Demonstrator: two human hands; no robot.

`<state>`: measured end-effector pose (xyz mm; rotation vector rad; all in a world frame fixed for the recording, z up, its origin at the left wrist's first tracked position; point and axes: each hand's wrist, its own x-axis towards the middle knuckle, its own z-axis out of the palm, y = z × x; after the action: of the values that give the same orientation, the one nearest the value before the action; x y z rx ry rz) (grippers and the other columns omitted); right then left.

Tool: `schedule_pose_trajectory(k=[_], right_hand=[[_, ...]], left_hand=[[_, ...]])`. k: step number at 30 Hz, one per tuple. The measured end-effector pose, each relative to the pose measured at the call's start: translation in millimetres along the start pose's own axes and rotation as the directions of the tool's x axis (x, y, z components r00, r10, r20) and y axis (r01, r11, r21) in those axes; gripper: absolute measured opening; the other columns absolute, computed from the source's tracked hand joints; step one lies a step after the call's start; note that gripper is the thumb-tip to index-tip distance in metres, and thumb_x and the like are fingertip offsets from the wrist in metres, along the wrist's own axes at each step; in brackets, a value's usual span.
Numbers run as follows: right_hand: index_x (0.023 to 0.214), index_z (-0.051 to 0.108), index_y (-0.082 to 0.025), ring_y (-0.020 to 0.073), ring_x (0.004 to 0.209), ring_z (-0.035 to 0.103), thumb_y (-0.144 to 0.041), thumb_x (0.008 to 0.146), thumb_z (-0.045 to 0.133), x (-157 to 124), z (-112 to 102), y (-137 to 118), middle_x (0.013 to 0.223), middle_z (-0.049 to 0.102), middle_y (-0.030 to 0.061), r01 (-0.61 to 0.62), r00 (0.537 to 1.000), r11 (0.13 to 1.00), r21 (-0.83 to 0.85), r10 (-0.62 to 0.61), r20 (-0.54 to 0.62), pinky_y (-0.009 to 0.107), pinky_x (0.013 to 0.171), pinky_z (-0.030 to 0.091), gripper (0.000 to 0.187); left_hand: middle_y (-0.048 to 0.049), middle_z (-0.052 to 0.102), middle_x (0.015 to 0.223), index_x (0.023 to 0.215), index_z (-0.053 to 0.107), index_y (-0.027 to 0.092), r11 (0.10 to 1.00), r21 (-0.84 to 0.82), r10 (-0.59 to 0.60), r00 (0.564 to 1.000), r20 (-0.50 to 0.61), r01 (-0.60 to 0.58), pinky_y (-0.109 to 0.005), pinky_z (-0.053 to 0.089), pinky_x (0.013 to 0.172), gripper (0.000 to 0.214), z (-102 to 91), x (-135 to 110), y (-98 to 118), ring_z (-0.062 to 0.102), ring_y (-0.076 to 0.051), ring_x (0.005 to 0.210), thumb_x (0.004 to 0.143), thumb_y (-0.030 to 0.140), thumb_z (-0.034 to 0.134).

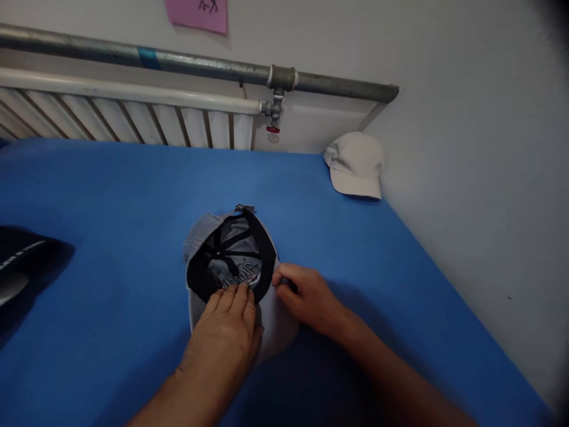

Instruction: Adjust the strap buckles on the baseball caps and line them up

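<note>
A grey baseball cap lies upside down on the blue table, its brim toward me and its inside showing. Dark seam tape and the back of some embroidery are visible within the crown, and a strap with a buckle is at the far edge. My left hand lies flat over the near rim of the crown, fingers stretched out and reaching into the opening. On the right side, my right hand pinches the cap's edge where brim and crown meet, thumb and forefinger closed on it.
A light beige cap sits at the table's far right corner against the wall. At the left edge is a dark cap-like item, partly cut off. Behind the blue table stand a white radiator and a metal pipe with a red-handled valve.
</note>
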<state>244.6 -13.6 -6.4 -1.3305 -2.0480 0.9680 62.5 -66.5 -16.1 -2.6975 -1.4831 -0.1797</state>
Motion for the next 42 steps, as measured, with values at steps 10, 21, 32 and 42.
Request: schedule_pose_trajectory(k=[10,21,32,42], right_hand=[[0.073,0.056,-0.019,0.0108,0.062,0.049,-0.006,0.075,0.047,0.6,-0.6,-3.2,0.067,0.056,-0.0033,-0.023,1.000,1.000,0.002,0.023,0.005,0.023,0.061,0.034,0.016],[0.073,0.057,-0.019,0.0107,0.062,0.047,-0.006,0.075,0.047,1.9,0.5,-2.4,0.065,0.055,-0.0039,-0.028,1.000,1.000,-0.006,0.028,0.002,0.023,0.060,0.033,0.017],[0.075,0.057,-0.019,0.0110,0.063,0.048,-0.007,0.076,0.046,1.2,1.3,-0.9,0.067,0.056,-0.0030,-0.030,0.999,0.999,-0.009,0.031,0.017,0.023,0.061,0.033,0.016],[0.075,0.056,-0.019,0.0110,0.062,0.048,-0.006,0.075,0.047,2.5,0.0,-2.3,0.066,0.055,-0.0031,-0.032,0.999,0.999,-0.020,0.033,0.026,0.024,0.061,0.032,0.016]], left_hand=[[-0.0235,0.061,0.126,0.117,0.066,0.004,0.999,0.004,-0.038,0.999,0.018,0.038,-0.054,0.046,0.094,0.045,-5.4,3.8,-4.4,0.060,-0.037,0.111,0.083,0.028,0.050],[-0.0198,0.066,0.120,0.115,0.067,0.009,1.000,-0.023,-0.011,1.000,0.010,0.011,-0.051,0.045,0.092,0.041,-2.0,0.7,3.4,0.060,-0.033,0.109,0.086,0.021,0.040],[-0.0278,0.063,0.120,0.115,0.068,0.006,0.994,0.089,-0.065,0.998,-0.004,0.065,-0.054,0.046,0.091,0.045,-7.8,-1.7,0.4,0.060,-0.040,0.109,0.080,0.030,0.054],[-0.0276,0.068,0.109,0.111,0.071,0.005,0.980,0.197,-0.009,0.999,-0.031,0.015,-0.052,0.050,0.084,0.041,-11.2,-0.6,4.5,0.066,-0.038,0.098,0.082,0.028,0.053]])
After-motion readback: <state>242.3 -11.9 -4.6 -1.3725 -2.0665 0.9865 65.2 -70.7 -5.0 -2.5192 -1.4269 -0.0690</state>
